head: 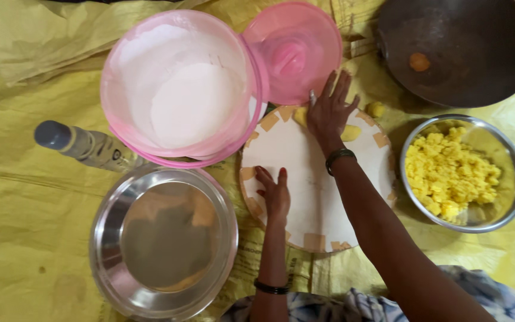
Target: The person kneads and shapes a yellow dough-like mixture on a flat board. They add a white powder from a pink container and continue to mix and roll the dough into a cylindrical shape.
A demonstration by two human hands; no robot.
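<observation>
The person's left hand (274, 194) is lying flat, fingers together and gripping nothing, on the near left part of a round white board (311, 197) edged with tan squares. Just left of it, a steel plate (163, 241) is sitting on the yellow sheet (19, 238) that is covering the floor. The right arm, wearing a dark wristband, is reaching across the board; the right hand (328, 110) is pressing down, fingers spread, on a lump of yellow dough (351, 132) at the board's far edge. Whether the fingers are curling around the dough cannot be told. The two hands are well apart.

To the right, a steel bowl (505, 209) is holding crumbly yellow pieces. A small dough ball (376, 109) is lying just beyond the board. Farther off, a pink tub (180, 89) of white flour is overlapping the board's far left rim, its pink lid (293, 50) beside it. A bottle (84, 145) is lying left of the tub, and a dark pan (460, 48) is sitting far right.
</observation>
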